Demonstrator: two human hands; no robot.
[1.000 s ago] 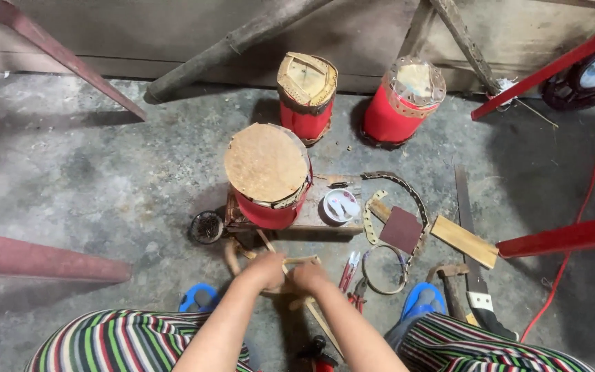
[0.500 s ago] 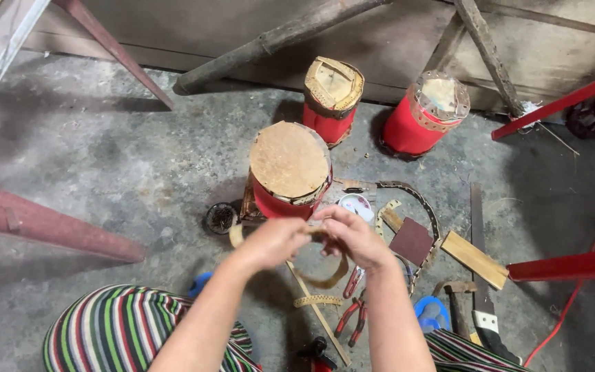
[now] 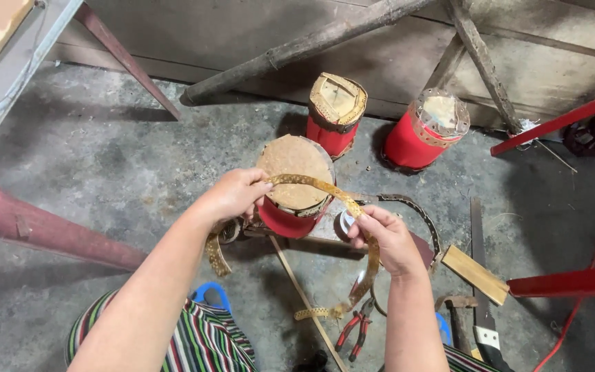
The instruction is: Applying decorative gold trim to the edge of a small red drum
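Concrete floor (image 3: 105,165), workshop clutter | strap (image 3: 325,189) now lifted off the floor, arched over red drum (image 3: 294,186) | left hand (image 3: 235,196) and right hand (image 3: 383,234) both pinched shut on it.

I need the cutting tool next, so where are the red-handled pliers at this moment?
In the head view the red-handled pliers lie on the concrete floor at bottom centre, just below the hanging end of the perforated strip, left of the right forearm.
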